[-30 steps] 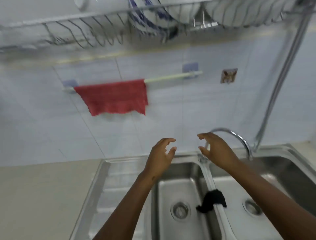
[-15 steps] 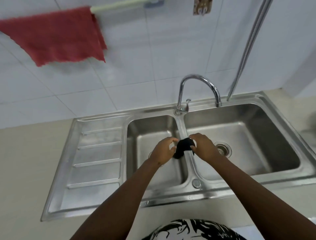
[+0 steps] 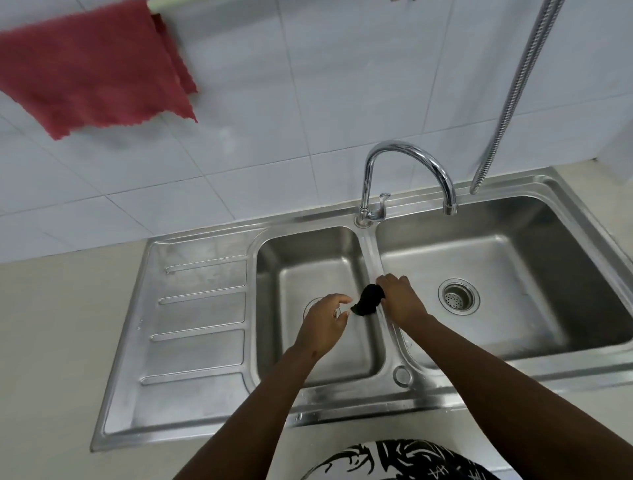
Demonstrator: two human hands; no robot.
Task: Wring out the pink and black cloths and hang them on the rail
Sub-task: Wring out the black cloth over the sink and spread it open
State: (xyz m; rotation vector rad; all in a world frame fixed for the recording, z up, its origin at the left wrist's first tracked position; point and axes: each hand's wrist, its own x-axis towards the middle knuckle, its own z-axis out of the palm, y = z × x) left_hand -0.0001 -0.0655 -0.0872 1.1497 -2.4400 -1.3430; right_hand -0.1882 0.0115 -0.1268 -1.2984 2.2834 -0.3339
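Note:
The pink cloth hangs spread on the rail at the top left, against the tiled wall. A small bunched black cloth sits at the divider between the two sink basins. My right hand grips its right end from above. My left hand hovers over the left basin just left of the cloth, fingers curled and apart, fingertips close to the cloth's lower end but holding nothing.
A steel double sink with a ribbed drainboard on its left fills the counter. The curved tap arches over the right basin. A metal hose hangs at the right. The right drain strainer is exposed.
The view has dropped from the rail to the sink. Both hands came down to the black cloth on the divider; the right hand took hold of it, and the left hand has drawn slightly away.

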